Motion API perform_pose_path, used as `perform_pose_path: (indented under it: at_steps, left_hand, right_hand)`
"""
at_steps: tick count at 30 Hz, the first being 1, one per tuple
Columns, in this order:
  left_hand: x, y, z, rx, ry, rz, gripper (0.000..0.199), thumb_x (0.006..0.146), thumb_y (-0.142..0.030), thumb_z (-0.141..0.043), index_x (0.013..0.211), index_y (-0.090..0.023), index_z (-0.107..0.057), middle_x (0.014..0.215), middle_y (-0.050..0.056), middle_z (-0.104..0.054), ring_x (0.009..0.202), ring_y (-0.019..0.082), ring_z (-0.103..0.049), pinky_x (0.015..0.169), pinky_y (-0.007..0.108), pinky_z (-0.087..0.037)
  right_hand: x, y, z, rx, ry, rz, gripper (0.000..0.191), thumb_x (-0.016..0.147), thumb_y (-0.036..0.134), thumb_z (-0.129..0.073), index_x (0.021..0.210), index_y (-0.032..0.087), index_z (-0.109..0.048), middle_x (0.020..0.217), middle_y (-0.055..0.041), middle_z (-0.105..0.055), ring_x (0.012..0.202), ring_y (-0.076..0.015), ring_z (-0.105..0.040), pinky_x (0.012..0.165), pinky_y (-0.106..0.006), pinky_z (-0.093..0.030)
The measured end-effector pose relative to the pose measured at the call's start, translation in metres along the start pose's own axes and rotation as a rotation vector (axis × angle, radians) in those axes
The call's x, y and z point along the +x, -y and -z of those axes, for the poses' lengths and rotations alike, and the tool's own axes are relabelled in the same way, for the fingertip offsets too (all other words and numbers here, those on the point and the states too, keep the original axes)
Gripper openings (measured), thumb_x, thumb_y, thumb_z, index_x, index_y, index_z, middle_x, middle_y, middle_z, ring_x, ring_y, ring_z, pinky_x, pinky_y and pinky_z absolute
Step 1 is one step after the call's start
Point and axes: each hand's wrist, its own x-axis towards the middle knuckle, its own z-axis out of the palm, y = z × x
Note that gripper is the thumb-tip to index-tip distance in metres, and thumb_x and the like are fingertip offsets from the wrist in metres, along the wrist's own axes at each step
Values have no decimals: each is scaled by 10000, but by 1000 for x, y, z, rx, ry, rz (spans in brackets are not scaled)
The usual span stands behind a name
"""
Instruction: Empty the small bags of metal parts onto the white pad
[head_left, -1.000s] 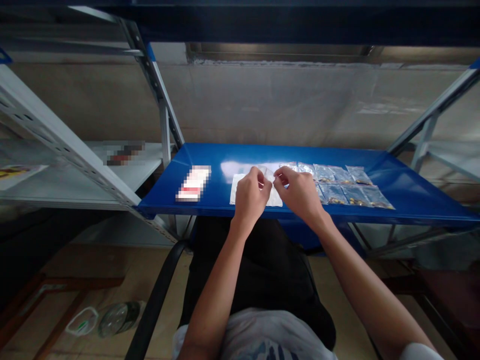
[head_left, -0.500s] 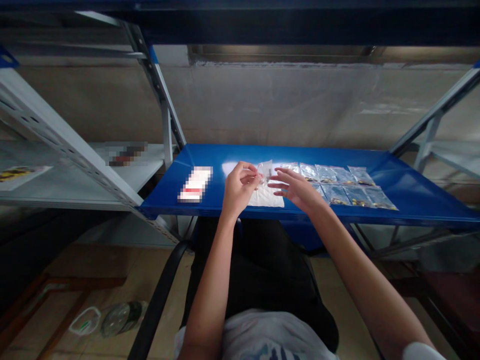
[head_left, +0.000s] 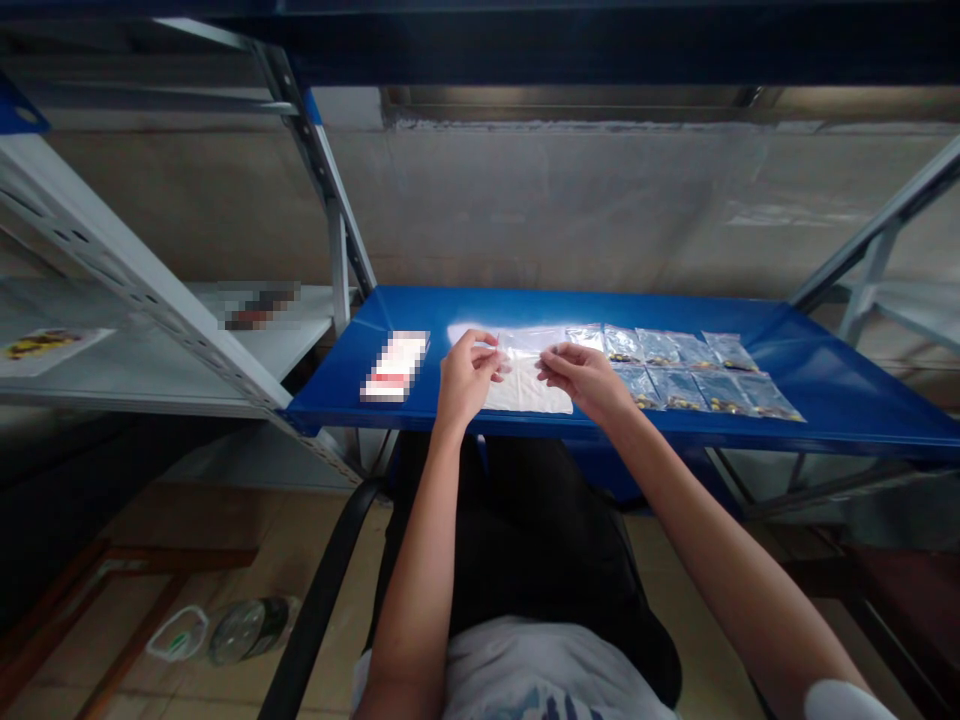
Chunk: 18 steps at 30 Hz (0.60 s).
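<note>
My left hand (head_left: 471, 375) is held over a white cloth (head_left: 529, 392), thumb and fingers pinched together. At its fingertips is a bit of clear plastic, which looks like part of a small clear plastic bag (head_left: 505, 364). To the right, my right hand (head_left: 581, 375) is closed in a pinch above the cloth's right side. Whatever it grips is too small and pale to make out. A gap with the cloth behind it separates the two sets of fingertips. Right of my right hand, several clear zip bags (head_left: 675, 390) with small yellow and dark pieces lie in two rows.
A pixelated white and red item (head_left: 396, 367) lies on the left of the blue shelf table (head_left: 442, 310). Metal uprights (head_left: 334, 200) stand at both sides. On the left shelf rests a sheet with yellow pieces (head_left: 52, 348). A plastic bottle (head_left: 251, 630) is on the floor.
My right hand has gone from spread fingers to a pinch. My left hand has shifted slightly left, and the clear bag that stood up from its fingers is now hard to see.
</note>
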Motion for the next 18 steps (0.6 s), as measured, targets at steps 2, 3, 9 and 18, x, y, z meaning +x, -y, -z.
perform_pose_path:
  at_steps: [2, 3, 9, 18]
  left_hand:
    - [2, 3, 10, 53, -13, -13, 93, 942, -174, -577, 1028, -200, -600, 902, 52, -766, 755, 167, -761, 631, 237, -579]
    - [3, 5, 17, 87, -26, -31, 116, 959, -175, -546, 1046, -197, -619, 929, 59, -771, 780, 162, -761, 640, 231, -570]
    - [8, 24, 55, 226, -157, -79, 242, 975, -273, -595, 1176, -191, -701, 1077, 96, -775, 888, 191, -743, 755, 286, -586]
    - [24, 54, 20, 545, -128, -184, 399, 894, -42, -549, 1225, -183, -722, 1254, 129, -701, 1150, 249, -672, 1080, 412, -517]
  right_hand:
    - [9, 5, 3, -73, -15, 48, 550, 623, 658, -876, 820, 204, -634, 802, -52, -721, 682, -168, -697, 670, -312, -596]
    - [14, 10, 5, -139, -24, 83, 518, 659, 646, -855, 812, 201, -640, 792, -54, -719, 672, -172, -697, 672, -323, -597]
    - [59, 50, 4, -858, 36, 312, 123, 879, 250, -682, 787, 174, -711, 591, -23, -660, 618, -187, -695, 699, -329, -524]
    - [101, 52, -31, -1320, 329, 495, 176, 927, 119, -623, 838, 162, -768, 802, -90, -742, 777, -206, -676, 717, -310, -397]
